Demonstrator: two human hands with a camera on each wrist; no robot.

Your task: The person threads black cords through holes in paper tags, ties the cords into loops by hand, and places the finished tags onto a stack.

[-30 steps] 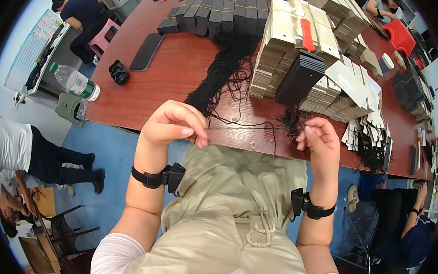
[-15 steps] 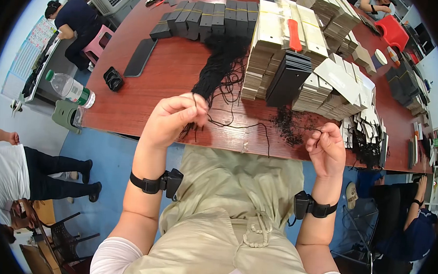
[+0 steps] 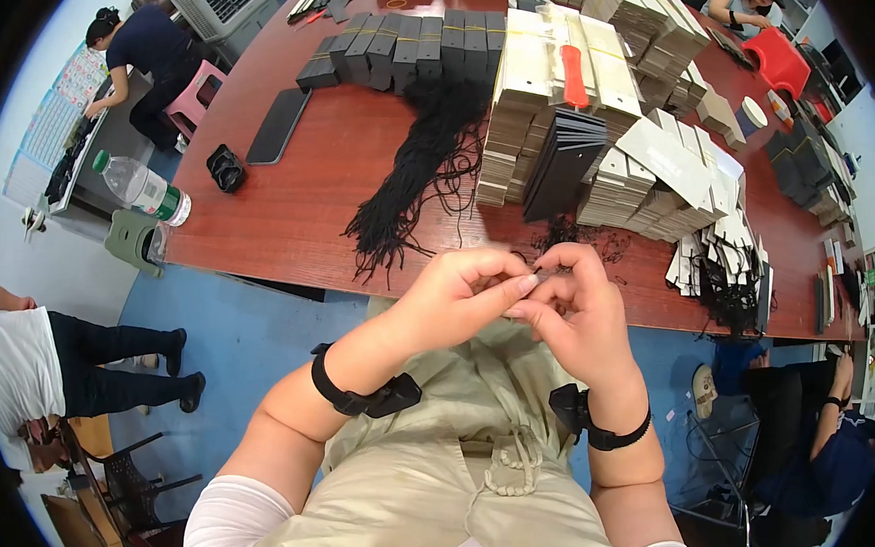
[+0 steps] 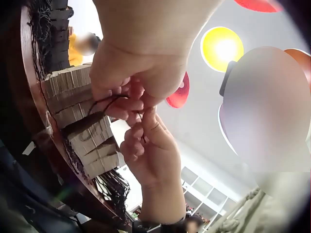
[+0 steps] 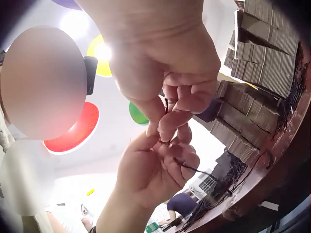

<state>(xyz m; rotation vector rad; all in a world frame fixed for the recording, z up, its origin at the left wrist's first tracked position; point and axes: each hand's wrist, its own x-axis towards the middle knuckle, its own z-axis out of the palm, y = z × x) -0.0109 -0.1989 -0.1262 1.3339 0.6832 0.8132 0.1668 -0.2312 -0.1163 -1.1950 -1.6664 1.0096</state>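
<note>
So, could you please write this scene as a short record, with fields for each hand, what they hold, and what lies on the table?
left hand: left hand pinches a thin black string, fingertips meeting the other hand
right hand: right hand pinches the same string, fingers curled
place of hands: together, at the near edge of the table
on table: bundle of black strings, stacks of paper tags, black cards, water bottle at the left corner
</note>
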